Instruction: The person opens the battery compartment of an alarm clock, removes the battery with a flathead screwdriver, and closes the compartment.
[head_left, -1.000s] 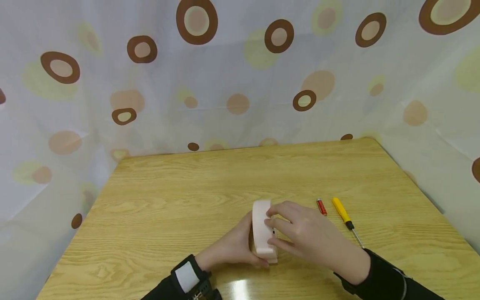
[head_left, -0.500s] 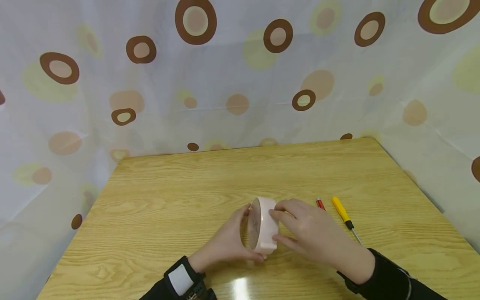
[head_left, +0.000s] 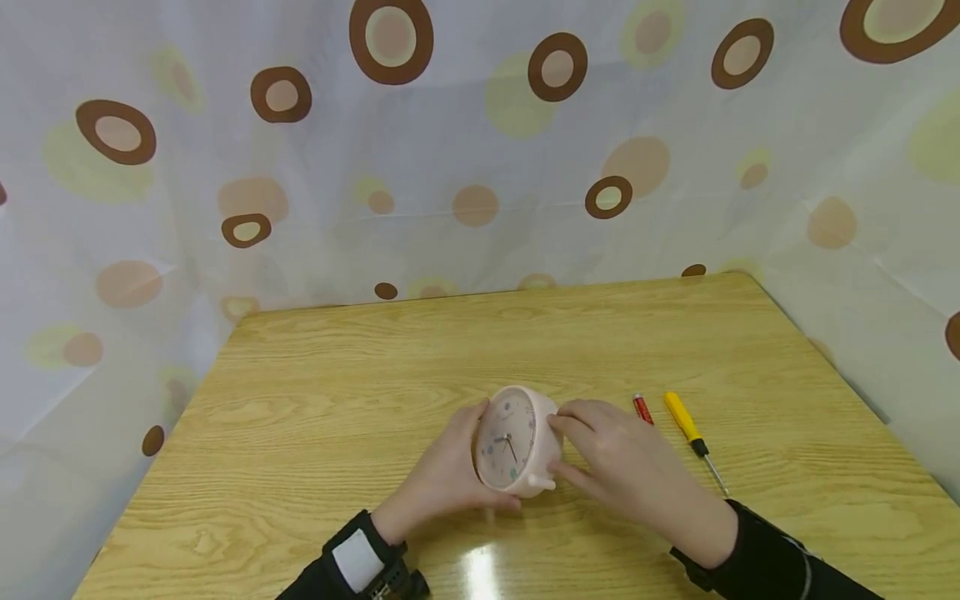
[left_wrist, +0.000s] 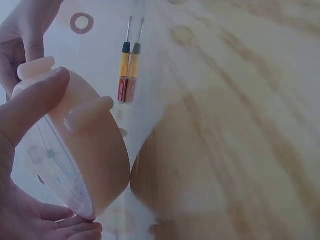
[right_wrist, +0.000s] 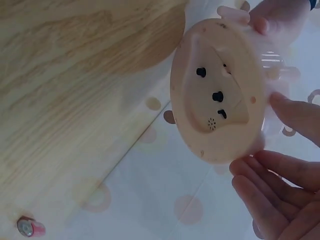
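Observation:
A pale pink round alarm clock (head_left: 546, 433) is held between both hands, its dial turned up toward the head and to the left. My left hand (head_left: 450, 467) grips its left side; in the left wrist view the thumb (left_wrist: 37, 102) lies near the two stubby feet (left_wrist: 90, 114). The fingertips and thumb of my right hand (head_left: 626, 462) hold the clock's right rim. In the right wrist view the back of the clock (right_wrist: 192, 112) shows small black knobs (right_wrist: 217, 96) and a ring of speaker holes.
On the wooden table (head_left: 337, 392), to the right, lies a red battery (head_left: 642, 409). Beside it is a screwdriver (head_left: 684, 419) with a yellow and black handle, its shaft reaching toward the right sleeve. A curtain (head_left: 480, 150) with a circle pattern hangs behind the table.
The clock has turned from edge-on, so its dial now faces the head view. It has also risen slightly in the frame. Both hands have stayed with it.

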